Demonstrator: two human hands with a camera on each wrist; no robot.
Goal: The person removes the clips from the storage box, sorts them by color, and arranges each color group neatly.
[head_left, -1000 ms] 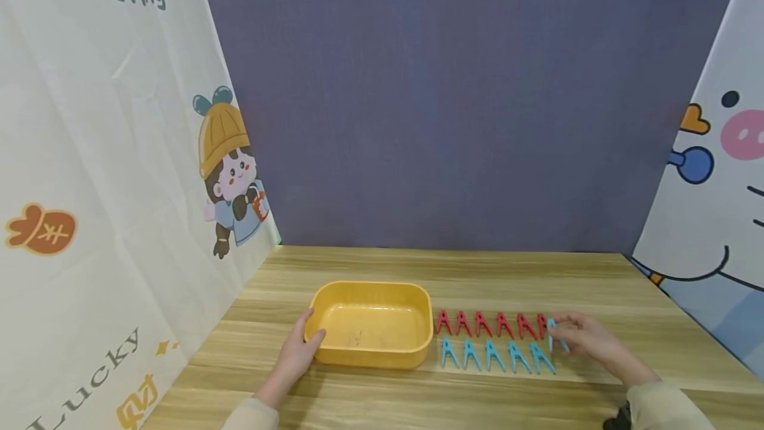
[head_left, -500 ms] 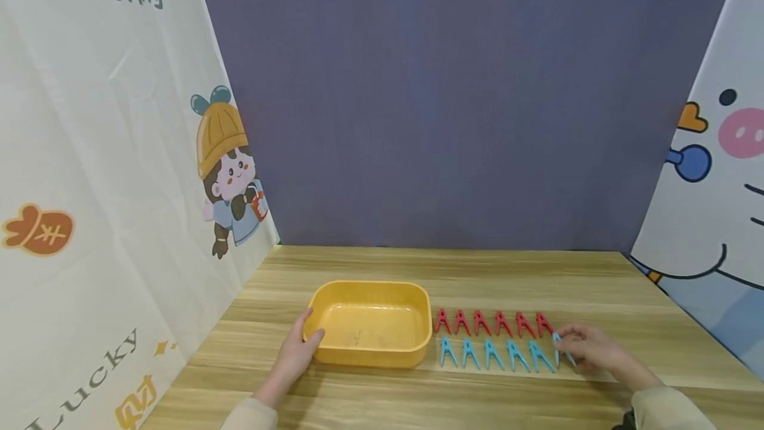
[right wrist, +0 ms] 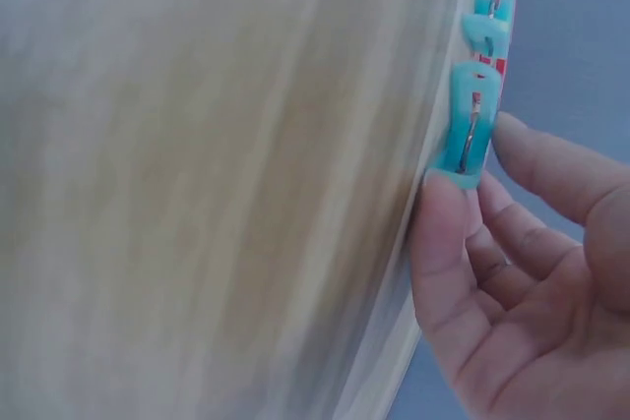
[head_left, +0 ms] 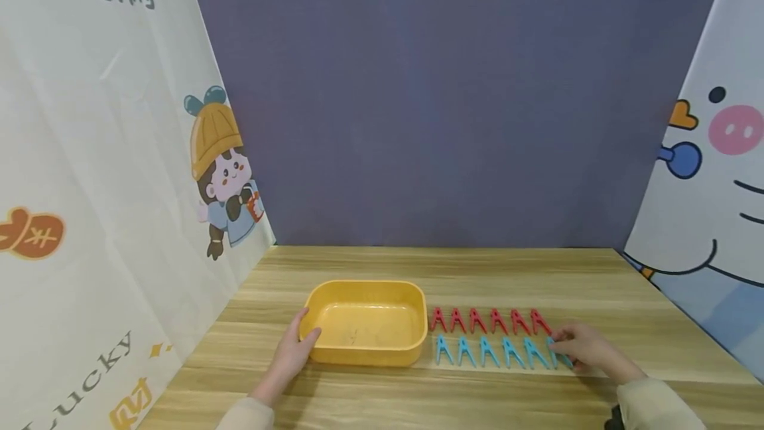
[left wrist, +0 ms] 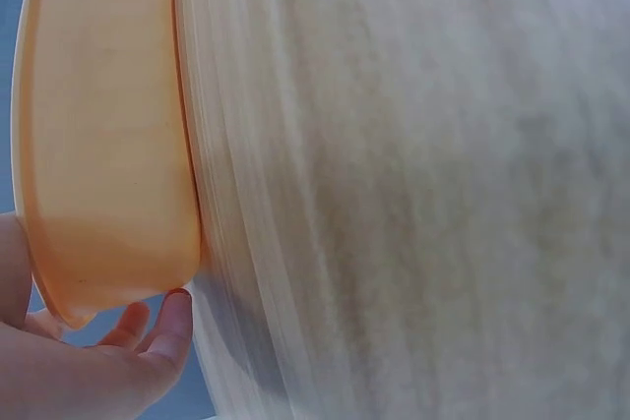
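Note:
A yellow plastic basin (head_left: 370, 356) stands on the table, its inside facing up. My left hand (head_left: 291, 352) grips its left end, thumb over the rim and fingers along the outside wall, as the left wrist view of the hand (left wrist: 108, 366) also shows. Right of the basin lie a row of several red clothespins (head_left: 496, 320) and, nearer me, a row of several light blue clothespins (head_left: 485, 352). At the right end of the blue row, my right hand (head_left: 587, 349) pinches the last blue clothespin (right wrist: 471, 125) by its near end, between thumb and fingers.
The wooden table (head_left: 477, 397) reaches back to a dark blue-grey cloth wall (head_left: 442, 98). Printed cloths hang on the left (head_left: 107, 171) and right (head_left: 716, 204). A small black object (head_left: 613, 419) shows beside my right sleeve.
My right hand has brought the blue clothespin down from beside the last red one to the right end of the blue row. The left hand stays on the basin; the head view shifts slightly.

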